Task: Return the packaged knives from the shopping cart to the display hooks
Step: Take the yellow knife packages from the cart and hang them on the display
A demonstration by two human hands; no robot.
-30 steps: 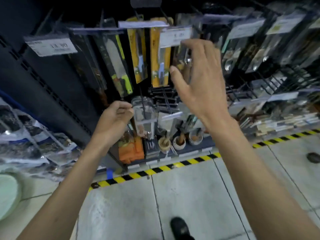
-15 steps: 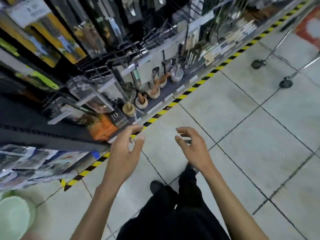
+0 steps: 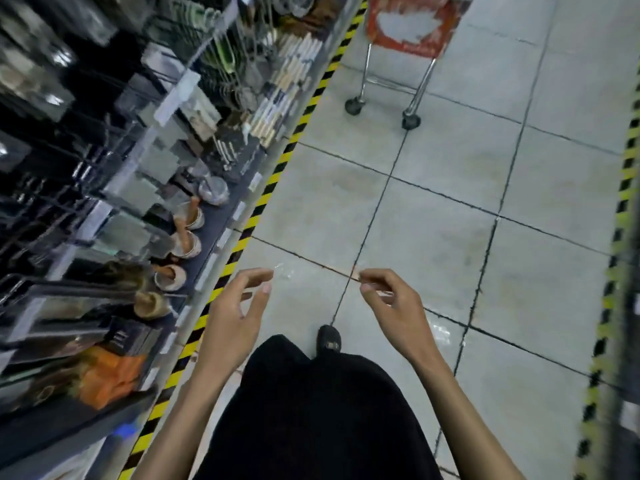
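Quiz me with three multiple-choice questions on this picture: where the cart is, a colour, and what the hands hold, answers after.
1. Where is the shopping cart? A on a shelf; B on the tiled floor ahead, right of the shelving; C behind the person.
2. Which colours has the tape along the shelving's base? A red and white; B blue; C yellow and black.
3. What do the left hand and right hand hold? A nothing; B a knife each; C one package together.
Answers: B, its wheels stand on the tiles; C, its stripes show so; A, the fingers curl loosely round nothing.

Loose black clothing [image 3: 311, 410], one dark shoe [image 3: 329, 338]
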